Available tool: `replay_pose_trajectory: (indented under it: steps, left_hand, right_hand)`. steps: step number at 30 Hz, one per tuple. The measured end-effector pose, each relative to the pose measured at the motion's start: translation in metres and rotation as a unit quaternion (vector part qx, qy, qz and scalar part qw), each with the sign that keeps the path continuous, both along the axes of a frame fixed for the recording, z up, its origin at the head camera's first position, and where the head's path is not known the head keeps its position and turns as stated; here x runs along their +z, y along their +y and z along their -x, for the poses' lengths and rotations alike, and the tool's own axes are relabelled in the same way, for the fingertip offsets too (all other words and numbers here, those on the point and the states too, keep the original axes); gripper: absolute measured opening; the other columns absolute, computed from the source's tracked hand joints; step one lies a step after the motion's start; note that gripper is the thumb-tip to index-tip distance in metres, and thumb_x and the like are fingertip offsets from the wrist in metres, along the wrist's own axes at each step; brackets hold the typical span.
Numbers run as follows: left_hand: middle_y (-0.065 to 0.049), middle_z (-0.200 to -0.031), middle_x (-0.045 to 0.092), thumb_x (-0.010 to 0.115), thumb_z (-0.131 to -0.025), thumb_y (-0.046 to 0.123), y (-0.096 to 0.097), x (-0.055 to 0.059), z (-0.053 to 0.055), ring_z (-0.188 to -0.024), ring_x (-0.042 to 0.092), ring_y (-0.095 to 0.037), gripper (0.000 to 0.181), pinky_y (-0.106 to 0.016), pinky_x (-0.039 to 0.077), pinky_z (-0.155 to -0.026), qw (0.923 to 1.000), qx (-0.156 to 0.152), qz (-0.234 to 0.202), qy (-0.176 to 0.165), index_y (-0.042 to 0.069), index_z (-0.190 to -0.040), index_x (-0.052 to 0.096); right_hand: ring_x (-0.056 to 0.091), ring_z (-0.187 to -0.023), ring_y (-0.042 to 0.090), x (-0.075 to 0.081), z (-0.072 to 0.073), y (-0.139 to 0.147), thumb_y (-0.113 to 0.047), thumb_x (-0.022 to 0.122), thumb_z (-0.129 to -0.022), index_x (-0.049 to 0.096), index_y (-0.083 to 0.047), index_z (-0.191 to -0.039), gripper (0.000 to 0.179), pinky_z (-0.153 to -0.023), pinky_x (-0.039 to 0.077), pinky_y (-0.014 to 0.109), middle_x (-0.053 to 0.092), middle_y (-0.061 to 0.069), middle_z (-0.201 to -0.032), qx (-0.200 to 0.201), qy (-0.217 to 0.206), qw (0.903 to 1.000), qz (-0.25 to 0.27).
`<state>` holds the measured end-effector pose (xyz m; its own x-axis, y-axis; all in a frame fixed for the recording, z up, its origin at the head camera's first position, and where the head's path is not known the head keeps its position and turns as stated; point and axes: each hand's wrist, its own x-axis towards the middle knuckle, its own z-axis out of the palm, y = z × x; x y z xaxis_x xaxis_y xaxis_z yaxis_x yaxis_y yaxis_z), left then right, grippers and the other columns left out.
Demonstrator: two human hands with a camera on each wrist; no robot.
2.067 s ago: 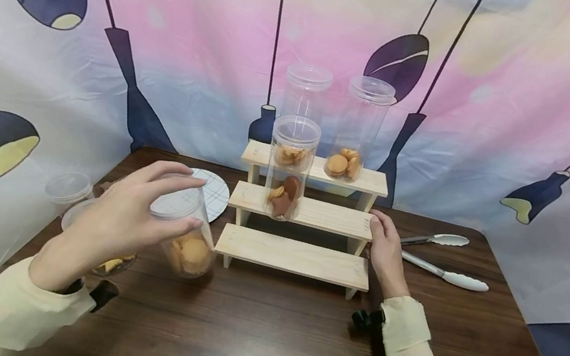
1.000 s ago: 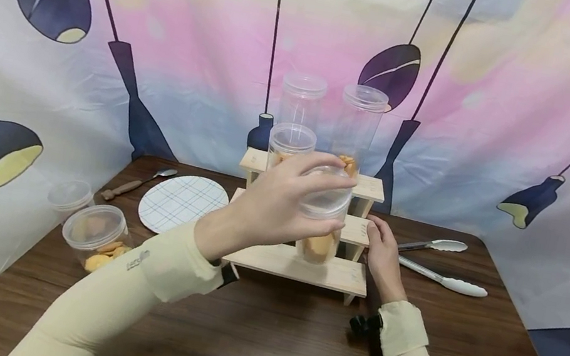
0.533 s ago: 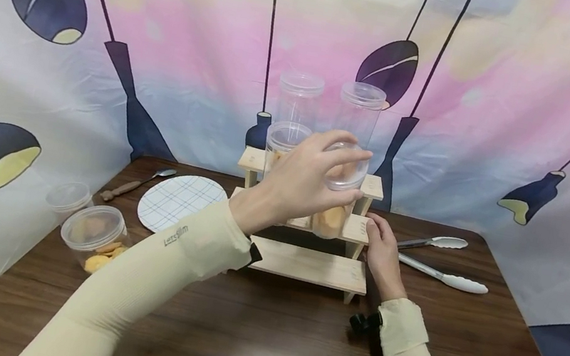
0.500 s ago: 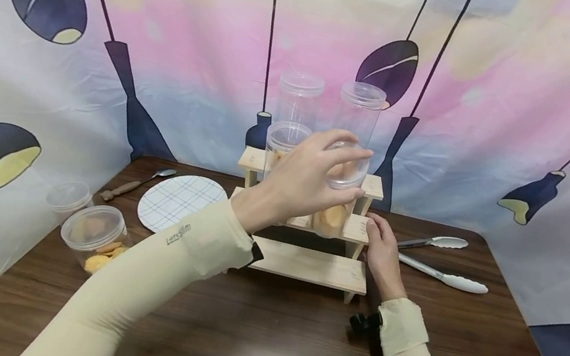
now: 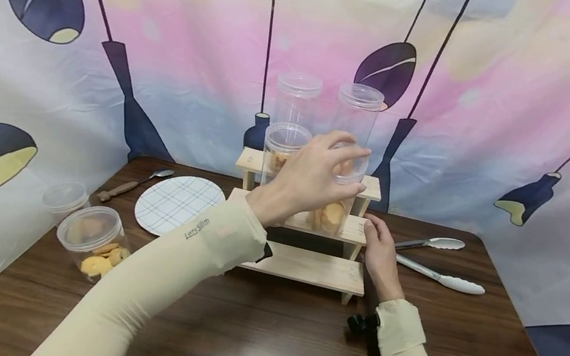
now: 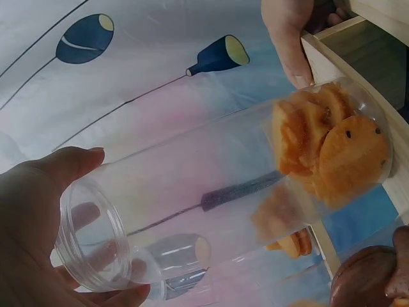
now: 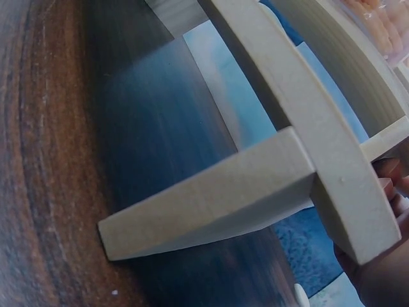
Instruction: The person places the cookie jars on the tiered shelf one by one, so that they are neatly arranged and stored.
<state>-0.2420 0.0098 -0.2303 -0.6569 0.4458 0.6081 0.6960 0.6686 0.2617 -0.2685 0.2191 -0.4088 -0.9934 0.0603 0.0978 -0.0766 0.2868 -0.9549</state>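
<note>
My left hand [image 5: 314, 174] grips a tall clear plastic jar [image 5: 332, 215] by its lid, thumb and fingers spread around the rim. Round orange biscuits lie in the bottom of this jar [image 6: 192, 160] in the left wrist view. Its base is at the right part of the middle tier of a three-tier wooden display rack [image 5: 309, 266]. My right hand [image 5: 381, 255] holds the right end of that tier. Beside the gripped jar, another biscuit jar [image 5: 288, 135] on the same tier is partly hidden by my left hand. Two more jars stand on the top tier.
Two lidded jars, the nearer one [image 5: 93, 233] with yellow biscuits, stand at the table's left edge. Behind them lie a wooden-handled spoon [image 5: 131, 188] and a round checked plate [image 5: 178, 204]. Tongs [image 5: 437, 272] with white tips lie right of the rack, by my right hand.
My left hand has carried the biscuit jar from left of the rack to the middle tier's right side, barely moving in the last half second. My right hand stays on the rack.
</note>
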Motion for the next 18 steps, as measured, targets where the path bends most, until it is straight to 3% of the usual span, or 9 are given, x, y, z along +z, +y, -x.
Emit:
replay_pose_trajectory:
  steps: [7, 12, 18]
  left_hand:
    - [-0.004, -0.141, 0.054, 0.076, -0.086, 0.041, 0.011, 0.002, 0.006, -0.123, 0.054, -0.026, 0.054, -0.037, 0.051, -0.094, 0.9988, 0.042, 0.010, -0.021, 0.023, -0.136, 0.064]
    - [-0.002, -0.145, 0.051, 0.074, -0.088, 0.045, 0.018, 0.002, 0.010, -0.124, 0.053, -0.024, 0.053, -0.035, 0.048, -0.097, 0.9960, 0.074, 0.016, -0.047, 0.026, -0.137, 0.063]
    - [-0.002, -0.146, 0.051, 0.072, -0.089, 0.045, 0.021, 0.000, 0.014, -0.124, 0.053, -0.026, 0.053, -0.037, 0.046, -0.101, 0.9953, 0.085, 0.012, -0.045, 0.025, -0.137, 0.063]
  right_hand:
    - [0.047, -0.065, 0.030, -0.001, 0.001, 0.001, -0.051, 0.037, -0.105, 0.047, -0.022, -0.146, 0.052, -0.057, 0.043, 0.034, 0.054, 0.010, -0.098, 0.003, 0.003, 1.0000, 0.003]
    - [0.045, -0.061, 0.021, -0.002, 0.001, 0.001, -0.051, 0.037, -0.105, 0.047, -0.022, -0.146, 0.051, -0.056, 0.042, 0.031, 0.054, 0.010, -0.096, 0.006, 0.008, 0.9999, 0.004]
    - [0.045, -0.060, 0.018, -0.002, 0.001, 0.001, -0.051, 0.038, -0.105, 0.048, -0.022, -0.145, 0.050, -0.055, 0.042, 0.030, 0.054, 0.010, -0.094, 0.004, 0.008, 0.9999, 0.007]
